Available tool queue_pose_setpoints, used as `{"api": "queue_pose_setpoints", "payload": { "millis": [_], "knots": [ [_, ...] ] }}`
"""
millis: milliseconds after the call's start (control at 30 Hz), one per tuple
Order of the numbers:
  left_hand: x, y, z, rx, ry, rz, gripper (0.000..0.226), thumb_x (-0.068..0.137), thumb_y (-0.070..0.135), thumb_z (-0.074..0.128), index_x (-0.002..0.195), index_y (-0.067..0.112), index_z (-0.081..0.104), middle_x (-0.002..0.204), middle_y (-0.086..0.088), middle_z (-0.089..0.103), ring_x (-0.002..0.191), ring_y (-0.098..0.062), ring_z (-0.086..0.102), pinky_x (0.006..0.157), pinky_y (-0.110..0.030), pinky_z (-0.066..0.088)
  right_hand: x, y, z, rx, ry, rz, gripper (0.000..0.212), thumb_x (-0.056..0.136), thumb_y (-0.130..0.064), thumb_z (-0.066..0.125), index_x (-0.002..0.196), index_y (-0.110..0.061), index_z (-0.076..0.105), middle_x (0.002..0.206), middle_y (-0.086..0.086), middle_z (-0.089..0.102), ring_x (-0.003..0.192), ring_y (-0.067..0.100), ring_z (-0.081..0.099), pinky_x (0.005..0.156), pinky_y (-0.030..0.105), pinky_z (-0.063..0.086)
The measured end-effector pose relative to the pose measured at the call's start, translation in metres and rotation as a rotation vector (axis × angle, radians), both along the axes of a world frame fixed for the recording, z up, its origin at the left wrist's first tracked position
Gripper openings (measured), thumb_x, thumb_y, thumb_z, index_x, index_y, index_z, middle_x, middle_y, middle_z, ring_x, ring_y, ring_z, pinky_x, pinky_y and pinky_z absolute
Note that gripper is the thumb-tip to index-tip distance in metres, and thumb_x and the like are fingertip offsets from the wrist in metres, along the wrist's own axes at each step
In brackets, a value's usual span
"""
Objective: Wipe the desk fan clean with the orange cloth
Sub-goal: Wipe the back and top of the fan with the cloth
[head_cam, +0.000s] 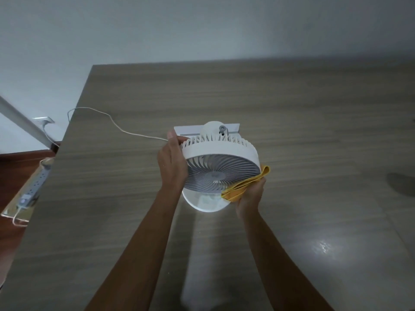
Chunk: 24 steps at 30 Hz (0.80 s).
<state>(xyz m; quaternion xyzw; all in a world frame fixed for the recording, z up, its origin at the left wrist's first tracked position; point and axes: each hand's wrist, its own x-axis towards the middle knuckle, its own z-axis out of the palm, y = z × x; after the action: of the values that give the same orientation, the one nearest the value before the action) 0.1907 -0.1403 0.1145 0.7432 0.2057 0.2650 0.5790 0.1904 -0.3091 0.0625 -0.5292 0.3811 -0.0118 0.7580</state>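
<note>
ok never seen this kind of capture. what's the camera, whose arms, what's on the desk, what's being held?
There is one picture, from a wide-angle camera worn on a person's head, looking forward and down. No robot: the two bare arms coming in from the bottom are the wearer's own. A white desk fan stands on a wooden desk, its grille tilted toward the camera. The left hand steadies the fan's left rim. The right hand holds a folded orange cloth against the grille's lower right edge. A thin white cable runs from behind the fan off the desk's left edge. A power strip lies on the floor to the left.
</note>
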Motion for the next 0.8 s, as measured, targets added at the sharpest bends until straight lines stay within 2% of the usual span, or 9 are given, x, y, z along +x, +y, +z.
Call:
{"api": "queue_pose_setpoints", "payload": {
  "millis": [67, 133, 233, 333, 433, 533, 600, 667, 800],
  "knots": [
    [0.0, -0.001, 0.001, -0.008, 0.008, 0.007, 0.063, 0.099, 0.051, 0.019, 0.08, 0.022, 0.072, 0.075, 0.011, 0.07, 0.074, 0.001, 0.064, 0.066, -0.015, 0.045, 0.001, -0.001, 0.004, 0.168, -0.003, -0.009, 0.038, 0.104, -0.036, 0.031, 0.087, -0.023, 0.064, 0.083, 0.001, 0.073, 0.078, 0.019, 0.067, 0.068, 0.032, 0.055],
    [0.001, -0.002, 0.002, -0.029, 0.016, 0.014, 0.064, 0.1, 0.05, 0.019, 0.085, 0.019, 0.073, 0.08, 0.007, 0.071, 0.078, -0.005, 0.066, 0.071, -0.02, 0.048, 0.005, -0.004, 0.01, 0.105, 0.02, 0.019, 0.038, 0.102, -0.036, 0.033, 0.085, -0.022, 0.064, 0.091, 0.005, 0.072, 0.088, 0.025, 0.067, 0.079, 0.037, 0.056],
    [0.0, -0.005, 0.001, -0.038, -0.003, 0.019, 0.062, 0.101, 0.046, 0.022, 0.09, 0.016, 0.075, 0.085, 0.001, 0.073, 0.083, -0.014, 0.068, 0.076, -0.026, 0.05, 0.007, -0.007, 0.029, -0.183, -0.041, 0.015, 0.037, 0.102, -0.033, 0.038, 0.092, -0.018, 0.07, 0.102, 0.008, 0.07, 0.104, 0.03, 0.064, 0.083, 0.036, 0.053],
    [-0.001, -0.007, 0.001, -0.038, -0.005, 0.028, 0.059, 0.1, 0.046, 0.024, 0.089, 0.018, 0.075, 0.083, 0.004, 0.071, 0.083, -0.012, 0.067, 0.076, -0.025, 0.05, 0.003, 0.005, 0.055, -0.572, -0.308, 0.067, 0.04, 0.101, -0.037, 0.04, 0.122, -0.021, 0.07, 0.123, -0.001, 0.07, 0.118, 0.015, 0.062, 0.099, 0.03, 0.047],
    [0.0, -0.005, 0.0, -0.019, 0.006, 0.036, 0.061, 0.1, 0.047, 0.023, 0.089, 0.017, 0.075, 0.084, 0.004, 0.071, 0.083, -0.012, 0.066, 0.078, -0.028, 0.05, 0.003, 0.02, 0.07, -1.051, -0.643, 0.164, 0.043, 0.099, -0.026, 0.037, 0.126, -0.01, 0.067, 0.129, 0.004, 0.067, 0.123, 0.018, 0.061, 0.106, 0.036, 0.046],
    [0.0, -0.001, 0.0, -0.033, 0.001, 0.034, 0.065, 0.099, 0.049, 0.022, 0.092, 0.012, 0.076, 0.088, -0.002, 0.074, 0.087, -0.017, 0.068, 0.082, -0.034, 0.053, 0.005, 0.026, 0.073, -1.29, -0.763, 0.265, 0.04, 0.102, -0.023, 0.039, 0.129, -0.008, 0.064, 0.133, 0.007, 0.065, 0.128, 0.024, 0.058, 0.106, 0.047, 0.046],
    [0.0, -0.001, -0.001, -0.042, 0.003, 0.026, 0.064, 0.1, 0.048, 0.023, 0.09, 0.015, 0.076, 0.086, -0.001, 0.074, 0.086, -0.016, 0.069, 0.08, -0.034, 0.054, 0.003, 0.026, 0.071, -1.383, -0.82, 0.319, 0.041, 0.104, -0.027, 0.037, 0.132, -0.01, 0.062, 0.136, 0.006, 0.062, 0.131, 0.025, 0.055, 0.106, 0.049, 0.045],
    [-0.003, 0.0, -0.002, -0.059, 0.005, 0.019, 0.058, 0.1, 0.049, 0.024, 0.081, 0.027, 0.074, 0.078, 0.009, 0.073, 0.08, -0.008, 0.069, 0.075, -0.027, 0.054, 0.001, 0.023, 0.069, -1.43, -0.904, 0.345, 0.042, 0.104, -0.029, 0.037, 0.134, -0.011, 0.06, 0.138, 0.005, 0.061, 0.132, 0.026, 0.054, 0.108, 0.048, 0.043],
    [-0.005, -0.005, 0.003, -0.077, 0.007, -0.011, 0.05, 0.097, 0.054, 0.027, 0.07, 0.041, 0.067, 0.071, 0.019, 0.069, 0.075, 0.003, 0.066, 0.068, -0.018, 0.049, 0.006, 0.008, 0.06, -1.294, -0.956, 0.339, 0.043, 0.105, -0.034, 0.036, 0.134, -0.015, 0.06, 0.138, 0.003, 0.061, 0.133, 0.019, 0.053, 0.11, 0.044, 0.043]
  ]
}}
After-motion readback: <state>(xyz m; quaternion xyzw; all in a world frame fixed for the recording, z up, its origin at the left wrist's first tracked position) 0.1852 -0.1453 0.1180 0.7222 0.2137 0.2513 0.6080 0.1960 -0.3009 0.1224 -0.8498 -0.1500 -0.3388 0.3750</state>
